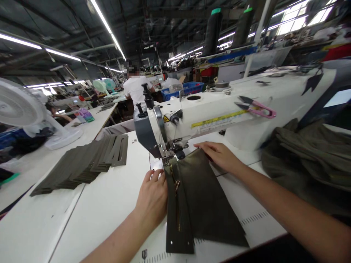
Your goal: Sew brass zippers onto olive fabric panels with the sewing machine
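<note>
An olive fabric panel (208,199) lies flat on the white sewing table (104,215), with a strip carrying a brass-toothed zipper (175,199) along its left side. The top end of the strip sits under the presser foot (167,156) of an industrial sewing machine (203,118). My left hand (152,195) rests against the strip's left edge, close to the needle area. My right hand (219,156) lies flat across the panel's top corner. Neither hand visibly grips the fabric. Part of the needle area is hidden by the machine head.
A stack of slotted olive pieces (82,162) lies left of the machine. Pink-handled thread snips (256,108) rest on the machine arm. A bundle of olive fabric (309,160) sits at right. A white fan (19,106) stands at left. A co-worker (135,87) sits beyond the machine.
</note>
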{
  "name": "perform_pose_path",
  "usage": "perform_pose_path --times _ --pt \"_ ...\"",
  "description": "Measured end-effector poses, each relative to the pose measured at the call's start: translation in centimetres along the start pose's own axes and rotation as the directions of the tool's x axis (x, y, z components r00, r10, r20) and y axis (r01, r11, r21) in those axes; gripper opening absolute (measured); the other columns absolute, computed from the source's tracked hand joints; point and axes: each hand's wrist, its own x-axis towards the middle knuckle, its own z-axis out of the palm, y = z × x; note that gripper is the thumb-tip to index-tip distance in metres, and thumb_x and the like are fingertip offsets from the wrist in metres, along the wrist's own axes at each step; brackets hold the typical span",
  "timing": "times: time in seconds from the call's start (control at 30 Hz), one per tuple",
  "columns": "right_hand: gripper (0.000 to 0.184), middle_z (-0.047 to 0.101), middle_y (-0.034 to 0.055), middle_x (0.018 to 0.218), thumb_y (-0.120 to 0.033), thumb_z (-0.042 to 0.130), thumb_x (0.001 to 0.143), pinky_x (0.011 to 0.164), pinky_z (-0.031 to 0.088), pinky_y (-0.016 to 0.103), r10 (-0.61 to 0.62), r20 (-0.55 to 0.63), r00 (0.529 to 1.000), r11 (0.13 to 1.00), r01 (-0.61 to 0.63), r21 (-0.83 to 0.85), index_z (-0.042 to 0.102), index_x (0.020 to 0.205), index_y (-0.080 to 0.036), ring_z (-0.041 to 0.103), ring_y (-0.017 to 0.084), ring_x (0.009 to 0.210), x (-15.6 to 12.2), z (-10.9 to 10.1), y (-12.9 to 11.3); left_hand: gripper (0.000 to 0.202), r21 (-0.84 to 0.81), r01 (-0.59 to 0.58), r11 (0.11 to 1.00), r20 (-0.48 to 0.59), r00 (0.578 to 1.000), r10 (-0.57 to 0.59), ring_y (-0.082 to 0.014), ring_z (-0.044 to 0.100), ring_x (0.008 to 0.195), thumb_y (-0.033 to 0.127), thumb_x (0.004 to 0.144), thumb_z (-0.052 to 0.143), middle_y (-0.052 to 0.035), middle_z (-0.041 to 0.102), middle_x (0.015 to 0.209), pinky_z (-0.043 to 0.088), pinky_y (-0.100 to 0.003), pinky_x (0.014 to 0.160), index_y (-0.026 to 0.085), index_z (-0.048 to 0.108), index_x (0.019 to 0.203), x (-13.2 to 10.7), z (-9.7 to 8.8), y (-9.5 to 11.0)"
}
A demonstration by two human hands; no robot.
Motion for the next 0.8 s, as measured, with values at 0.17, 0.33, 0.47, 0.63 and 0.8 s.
perform_pose_path --times 0.17,0.33,0.47,0.63,0.8 --pt "0.037 0.050 -0.0048 0.049 -0.026 0.048 0.072 0.046 0.033 0.022 -0.003 0.096 0.995 1.000 0.005 -0.014 0.060 0.104 -0.013 0.044 0.012 0.045 0.1 0.0 0.9 0.018 0.029 0.007 1.000 0.003 1.000 -0.007 -0.0293 0.049 0.095 0.010 0.075 0.049 -0.0114 0.060 0.092 0.036 -0.044 0.083 0.011 0.060 0.090 0.1 0.0 0.1" --pt "0.021 0.059 0.0013 0.060 -0.018 0.041 0.074 0.055 0.039 0.025 -0.030 0.069 0.997 0.984 0.041 -0.172 0.061 0.067 -0.016 0.054 0.016 0.061 0.3 0.0 0.9 0.017 -0.020 0.012 1.000 -0.026 1.000 -0.013 -0.0281 0.048 0.090 0.011 0.075 0.050 -0.0109 0.058 0.090 0.036 -0.044 0.080 0.012 0.060 0.089 -0.1 0.2 -0.1" --pt "0.029 0.063 0.0061 0.077 -0.026 0.044 0.081 0.071 0.040 0.030 -0.052 0.032 0.998 0.965 0.059 -0.256 0.060 0.058 -0.017 0.056 0.021 0.079 0.2 0.3 0.1 0.014 -0.085 0.015 0.996 -0.047 0.999 -0.019 -0.0281 0.047 0.090 0.013 0.073 0.052 -0.0107 0.058 0.089 0.037 -0.044 0.078 0.013 0.059 0.085 -0.2 0.3 -0.2" --pt "0.027 0.060 0.0100 0.087 -0.032 0.048 0.085 0.075 0.036 0.037 -0.178 -0.045 0.983 0.642 0.081 -0.763 0.066 0.071 -0.016 0.050 0.026 0.090 0.1 1.8 -0.3 0.010 -0.088 0.014 0.996 -0.085 0.996 -0.022 -0.0259 0.048 0.082 0.011 0.075 0.049 -0.0101 0.058 0.083 0.038 -0.043 0.074 0.013 0.058 0.079 0.1 0.7 -0.3" --pt "0.019 0.058 0.0125 0.081 -0.023 0.051 0.084 0.069 0.038 0.040 -0.295 0.016 0.956 0.388 0.135 -0.912 0.064 0.077 -0.012 0.051 0.028 0.083 -0.4 2.3 -1.3 0.012 -0.121 0.028 0.992 -0.154 0.987 -0.047 -0.0247 0.049 0.078 0.011 0.078 0.044 -0.0097 0.059 0.084 0.040 -0.043 0.072 0.014 0.056 0.076 0.0 1.2 -0.3"
